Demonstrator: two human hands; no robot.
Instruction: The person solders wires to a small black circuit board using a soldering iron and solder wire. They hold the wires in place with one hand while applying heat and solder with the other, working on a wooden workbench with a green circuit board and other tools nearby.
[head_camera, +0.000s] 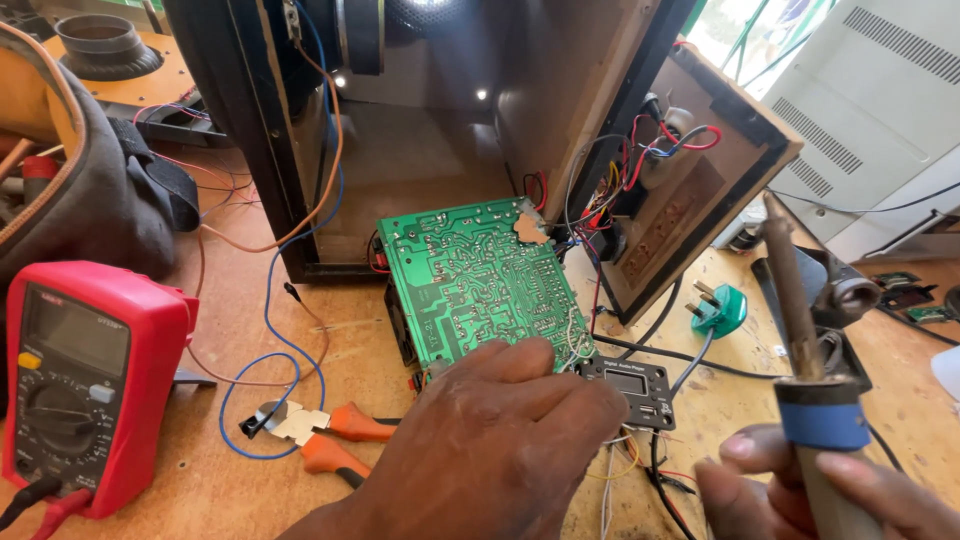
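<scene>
At the far left of the wooden table (200, 480) lies a red multimeter (85, 385), and just right of it a pair of orange-handled cutters (320, 435) beside a loop of blue wire (270, 380). The left hand (490, 450) comes next — palm down, fingers (560, 385) curled loosely, their tips resting on the near edge of the green circuit board (475, 280); they pin it rather than grip anything. The board lies solder side up, its long axis running away from the person and a little leftward toward the open speaker cabinet (420, 130), so its far end sits at the cabinet's mouth and its wires trail rightward into the hinged back panel (690, 170). A small black display module (628, 390) touches the board's near right corner. The right hand (810, 490) is closed around the blue-collared handle of a soldering iron (800, 330), tip pointing up and away, well right of the board — free room lies between them above the module, though loose wires and a green plug (720, 310) crowd the table there.
</scene>
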